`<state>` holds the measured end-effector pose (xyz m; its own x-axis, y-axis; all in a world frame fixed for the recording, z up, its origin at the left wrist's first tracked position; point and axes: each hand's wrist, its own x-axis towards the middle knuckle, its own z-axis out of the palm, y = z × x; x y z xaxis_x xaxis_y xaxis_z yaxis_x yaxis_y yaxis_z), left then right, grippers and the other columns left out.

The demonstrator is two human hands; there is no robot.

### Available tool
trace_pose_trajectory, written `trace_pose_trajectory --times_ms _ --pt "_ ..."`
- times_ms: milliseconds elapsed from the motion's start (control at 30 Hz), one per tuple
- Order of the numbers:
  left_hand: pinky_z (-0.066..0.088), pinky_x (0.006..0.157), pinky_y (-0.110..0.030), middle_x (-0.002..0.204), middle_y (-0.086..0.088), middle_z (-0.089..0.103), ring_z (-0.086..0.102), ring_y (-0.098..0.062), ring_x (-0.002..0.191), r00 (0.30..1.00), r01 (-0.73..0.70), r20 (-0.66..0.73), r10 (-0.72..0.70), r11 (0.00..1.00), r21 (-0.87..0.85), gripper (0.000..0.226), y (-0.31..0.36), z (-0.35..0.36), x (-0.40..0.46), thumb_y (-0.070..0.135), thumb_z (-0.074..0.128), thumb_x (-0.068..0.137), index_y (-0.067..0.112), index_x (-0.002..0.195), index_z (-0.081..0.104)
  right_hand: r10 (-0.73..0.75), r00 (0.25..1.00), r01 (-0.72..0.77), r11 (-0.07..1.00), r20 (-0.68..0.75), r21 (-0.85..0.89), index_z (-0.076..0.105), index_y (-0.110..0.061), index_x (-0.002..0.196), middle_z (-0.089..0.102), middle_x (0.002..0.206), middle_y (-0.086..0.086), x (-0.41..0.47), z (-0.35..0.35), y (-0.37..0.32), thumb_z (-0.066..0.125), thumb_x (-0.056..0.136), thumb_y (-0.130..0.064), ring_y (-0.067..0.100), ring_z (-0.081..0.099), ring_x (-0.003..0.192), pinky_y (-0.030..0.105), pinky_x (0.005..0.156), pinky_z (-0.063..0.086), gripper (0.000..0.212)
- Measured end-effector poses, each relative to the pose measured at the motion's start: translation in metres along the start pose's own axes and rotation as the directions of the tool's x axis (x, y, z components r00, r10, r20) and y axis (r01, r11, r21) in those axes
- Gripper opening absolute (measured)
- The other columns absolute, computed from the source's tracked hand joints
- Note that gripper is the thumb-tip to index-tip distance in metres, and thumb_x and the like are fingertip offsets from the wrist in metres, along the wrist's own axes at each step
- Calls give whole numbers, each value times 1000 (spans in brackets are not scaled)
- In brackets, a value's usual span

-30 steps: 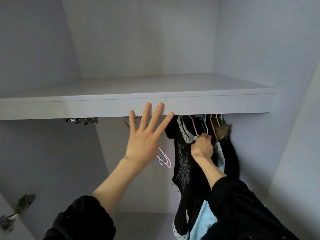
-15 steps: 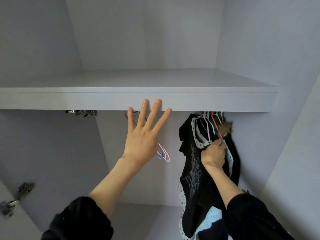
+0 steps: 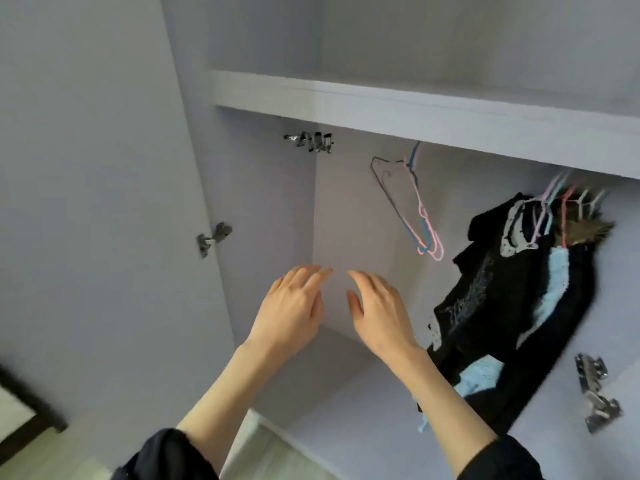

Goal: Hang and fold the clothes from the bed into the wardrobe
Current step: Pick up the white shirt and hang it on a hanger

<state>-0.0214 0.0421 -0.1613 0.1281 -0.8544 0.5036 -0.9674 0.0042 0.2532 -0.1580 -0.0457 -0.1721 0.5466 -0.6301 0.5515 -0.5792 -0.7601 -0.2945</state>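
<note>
The left hand and the right hand hover side by side in front of the wardrobe, both with fingers loosely spread and holding nothing. The clothes, mostly black with some pale blue, hang bunched at the right end under the shelf, well apart from both hands, while a few empty hangers dangle near the middle. The hung garments look crowded and skewed on their hooks, so a careless brush while reaching for an empty hanger could probably slip one off. The thin empty hangers also seem tangled together; pulling one out might drag its neighbours down with it.
</note>
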Motion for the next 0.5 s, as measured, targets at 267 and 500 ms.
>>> trace_pose_trajectory --times_ms 267,500 --pt "47 86 -37 118 -5 61 56 -27 109 816 577 -16 -578 812 87 39 -59 -103 -250 15 45 95 18 134 49 -349 862 240 920 368 310 50 -9 132 63 118 10 -86 49 -202 45 96 -24 31 59 107 35 85 46 40" --pt "48 86 -37 120 -5 60 56 -27 110 398 917 -156 -904 388 94 44 -48 -193 -499 27 33 94 15 130 54 -733 467 475 680 495 559 37 -15 140 55 126 3 -215 87 -390 40 99 -26 22 49 118 32 93 38 42"
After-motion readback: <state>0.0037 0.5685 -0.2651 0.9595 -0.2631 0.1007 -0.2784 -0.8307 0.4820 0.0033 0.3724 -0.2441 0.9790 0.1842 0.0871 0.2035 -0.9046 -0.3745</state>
